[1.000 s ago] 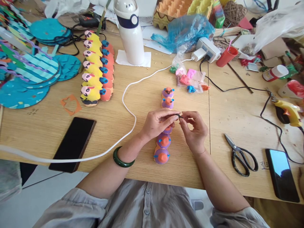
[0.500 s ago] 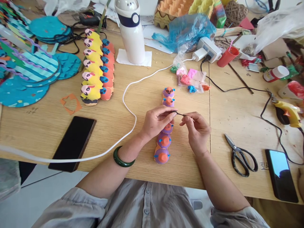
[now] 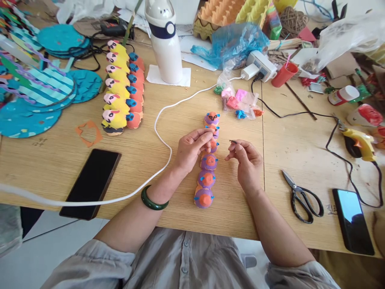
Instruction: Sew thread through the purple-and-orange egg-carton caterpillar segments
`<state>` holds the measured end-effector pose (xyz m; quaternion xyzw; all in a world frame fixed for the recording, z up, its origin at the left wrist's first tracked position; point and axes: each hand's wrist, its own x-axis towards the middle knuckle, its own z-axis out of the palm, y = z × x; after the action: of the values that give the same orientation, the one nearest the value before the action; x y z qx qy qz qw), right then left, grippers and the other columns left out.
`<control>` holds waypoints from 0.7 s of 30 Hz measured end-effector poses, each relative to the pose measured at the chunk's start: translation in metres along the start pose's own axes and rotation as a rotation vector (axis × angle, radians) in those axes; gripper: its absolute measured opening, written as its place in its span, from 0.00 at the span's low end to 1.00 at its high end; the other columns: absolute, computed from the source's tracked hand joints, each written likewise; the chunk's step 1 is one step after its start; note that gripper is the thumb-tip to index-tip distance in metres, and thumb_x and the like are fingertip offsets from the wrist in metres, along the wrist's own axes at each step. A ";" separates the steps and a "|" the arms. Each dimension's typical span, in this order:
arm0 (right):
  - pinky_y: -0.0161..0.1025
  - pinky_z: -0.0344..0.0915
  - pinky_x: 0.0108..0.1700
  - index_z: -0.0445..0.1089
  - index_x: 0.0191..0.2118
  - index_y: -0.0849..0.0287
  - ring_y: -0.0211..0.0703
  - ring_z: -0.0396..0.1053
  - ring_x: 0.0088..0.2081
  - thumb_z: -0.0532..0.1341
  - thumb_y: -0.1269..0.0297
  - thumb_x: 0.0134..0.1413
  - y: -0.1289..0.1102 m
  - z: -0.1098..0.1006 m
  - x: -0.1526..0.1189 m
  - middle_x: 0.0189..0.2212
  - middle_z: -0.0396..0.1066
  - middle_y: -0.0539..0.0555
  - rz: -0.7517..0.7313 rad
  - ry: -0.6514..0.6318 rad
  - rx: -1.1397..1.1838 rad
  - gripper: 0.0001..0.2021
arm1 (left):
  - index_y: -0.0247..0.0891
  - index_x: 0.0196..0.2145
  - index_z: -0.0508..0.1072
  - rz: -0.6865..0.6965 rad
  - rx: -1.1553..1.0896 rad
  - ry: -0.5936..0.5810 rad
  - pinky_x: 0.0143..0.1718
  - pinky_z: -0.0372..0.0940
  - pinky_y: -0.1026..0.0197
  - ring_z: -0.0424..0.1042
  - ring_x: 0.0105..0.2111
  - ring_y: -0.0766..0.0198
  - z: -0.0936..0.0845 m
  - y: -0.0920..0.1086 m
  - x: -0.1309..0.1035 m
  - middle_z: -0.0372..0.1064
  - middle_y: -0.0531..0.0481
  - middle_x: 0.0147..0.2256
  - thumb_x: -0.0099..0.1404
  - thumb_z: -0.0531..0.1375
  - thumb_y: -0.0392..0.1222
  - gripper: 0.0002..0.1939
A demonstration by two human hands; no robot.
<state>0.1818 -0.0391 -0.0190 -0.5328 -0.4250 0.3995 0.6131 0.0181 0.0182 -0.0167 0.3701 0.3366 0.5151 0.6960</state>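
A row of purple clay figures (image 3: 207,178) with orange snouts and small blue ears stands on the table, running away from me. My left hand (image 3: 192,150) hovers over the row's middle, thumb and fingers pinched together; whatever lies between the tips is too small to make out. To the right of the row, my right hand (image 3: 248,162) pinches a small dark piece of clay (image 3: 233,141) between thumb and forefinger. Dark eye markings show on the farthest figure, and the second bears some dark marking too. Part of the third is covered by my left hand.
Bags of coloured clay (image 3: 240,98) lie behind the row. A white cable (image 3: 164,140) curves past on the left, near a phone (image 3: 92,182). Scissors (image 3: 300,196), another phone (image 3: 351,218) and a yellow glue gun (image 3: 361,142) are at right. A white bottle (image 3: 165,48) stands behind.
The dark strip that stretched between my hands no longer joins them. My hands have moved apart, the left slightly leftward, and a small dark piece stays in my right fingertips.
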 end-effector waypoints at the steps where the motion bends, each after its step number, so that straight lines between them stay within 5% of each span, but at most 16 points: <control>1: 0.36 0.75 0.30 0.77 0.40 0.55 0.34 0.70 0.26 0.67 0.53 0.60 0.000 0.000 0.000 0.31 0.74 0.49 0.008 -0.008 0.012 0.10 | 0.37 0.39 0.81 0.008 0.005 0.005 0.25 0.64 0.70 0.66 0.23 0.75 0.000 0.000 0.000 0.72 0.55 0.26 0.59 0.73 0.50 0.16; 9: 0.34 0.73 0.28 0.77 0.38 0.54 0.33 0.70 0.26 0.71 0.56 0.55 0.001 0.001 0.000 0.30 0.74 0.47 0.024 -0.010 0.083 0.10 | 0.37 0.42 0.83 0.015 0.046 0.004 0.24 0.65 0.67 0.68 0.25 0.71 0.003 0.003 -0.002 0.76 0.49 0.31 0.61 0.70 0.56 0.20; 13: 0.34 0.73 0.26 0.76 0.36 0.55 0.32 0.69 0.24 0.72 0.55 0.55 0.002 0.001 0.001 0.28 0.73 0.46 0.024 0.007 0.082 0.11 | 0.37 0.47 0.80 0.067 0.062 -0.044 0.29 0.70 0.63 0.72 0.28 0.68 0.000 0.001 -0.002 0.78 0.48 0.35 0.64 0.66 0.49 0.17; 19: 0.33 0.70 0.28 0.77 0.32 0.57 0.31 0.69 0.23 0.69 0.52 0.58 -0.002 0.002 0.001 0.27 0.74 0.47 0.080 -0.001 0.076 0.13 | 0.37 0.32 0.76 0.066 0.034 -0.075 0.20 0.56 0.69 0.59 0.20 0.73 0.001 0.003 -0.007 0.62 0.57 0.23 0.64 0.61 0.40 0.06; 21: 0.33 0.69 0.29 0.78 0.33 0.56 0.31 0.69 0.24 0.69 0.52 0.59 -0.003 0.002 0.000 0.27 0.74 0.47 0.093 -0.025 0.082 0.12 | 0.37 0.33 0.78 0.106 0.130 -0.089 0.19 0.54 0.69 0.58 0.19 0.75 0.004 0.004 -0.010 0.64 0.56 0.25 0.65 0.63 0.41 0.06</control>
<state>0.1798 -0.0388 -0.0154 -0.5216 -0.3905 0.4513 0.6097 0.0165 0.0087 -0.0102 0.4543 0.3179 0.5111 0.6568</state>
